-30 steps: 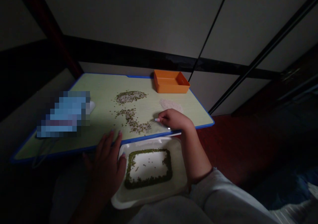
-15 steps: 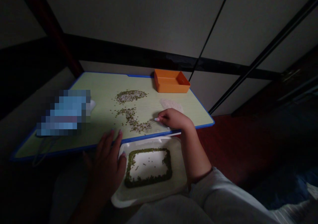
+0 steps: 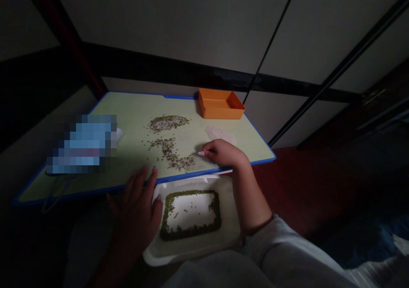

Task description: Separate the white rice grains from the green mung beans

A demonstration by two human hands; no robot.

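Lot: green beans and pale grains, part apart, part mixed

Item 1. White basin (image 3: 231,241), in front of the near edge of the table (image 3: 131,109). Green beans (image 3: 191,232) lie in a ring around its floor, a few scattered in the middle.
Item 2. Pale heap (image 3: 219,133), on the tabletop beyond the right hand, apart from the mixed lots.
Item 3. Far mixed patch (image 3: 168,123), green and pale together, a rough oval.
Item 4. Near mixed patch (image 3: 169,154), same contents, straggling towards the near edge.
Item 5. Right hand (image 3: 220,151), beside the near mixed patch. Fingers narrow, tips drawn together; whether anything is pinched between them cannot be told.
Item 6. Left hand (image 3: 137,213), fingers spread wide at the table's near edge, thumb by the basin's rim; no held object visible.
Item 7. Orange box (image 3: 221,114), upright at the far right edge; grains inside cannot be made out.
Item 8. Pixelated blue object, at the left; identity untold.

Condition: judged partway. Beans in the basin and the pale heap stand apart; both mixed patches remain unseparated
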